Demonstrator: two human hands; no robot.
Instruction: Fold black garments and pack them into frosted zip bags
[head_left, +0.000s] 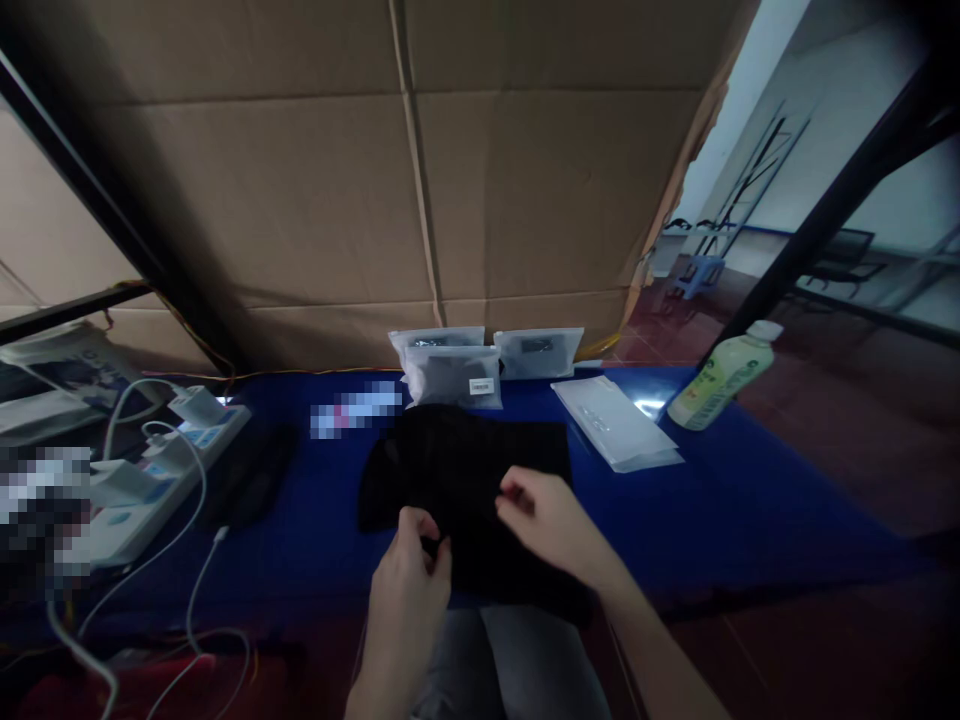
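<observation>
Soft black cloth (457, 470) lies flat on blue table (750, 510). My left hand (405, 590) and right hand (544, 520) pinch it, apart, keeping it spread.

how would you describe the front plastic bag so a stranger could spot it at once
Against the cardboard wall, on the blue table, three frosted bags sit beyond the black cloth. Yours is the front one, with a white barcode label at its lower right.
</observation>
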